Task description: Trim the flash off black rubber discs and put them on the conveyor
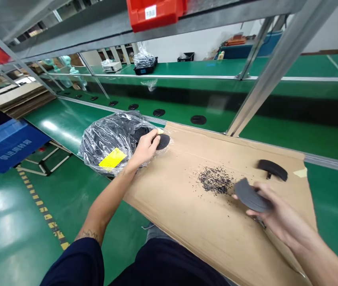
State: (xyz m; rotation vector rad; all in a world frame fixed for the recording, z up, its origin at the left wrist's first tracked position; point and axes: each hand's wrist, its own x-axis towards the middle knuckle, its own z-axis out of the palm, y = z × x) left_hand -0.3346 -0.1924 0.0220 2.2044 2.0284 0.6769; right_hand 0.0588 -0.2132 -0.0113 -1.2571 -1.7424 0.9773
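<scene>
My left hand (148,149) reaches to the mouth of a clear plastic bag (93,137) of black parts. Its fingers are closed at the edge of a flat black disc (163,142), which lies by the opening. In my right hand (271,208), raised over the cardboard, is a dark grey curved block (250,196), gripped between thumb and fingers and slightly blurred. Below that hand a thin metallic piece (260,222) shows; whether the hand holds it I cannot tell. A second black curved block (273,169) with a short stem lies on the cardboard.
Small black bits (215,180) are scattered over the cardboard sheet (187,210). Black discs (198,119) sit in a row on the green conveyor behind. A metal post (276,71) rises at the right, beneath a shelf with a red bin (157,14). At left stands a blue crate (11,145).
</scene>
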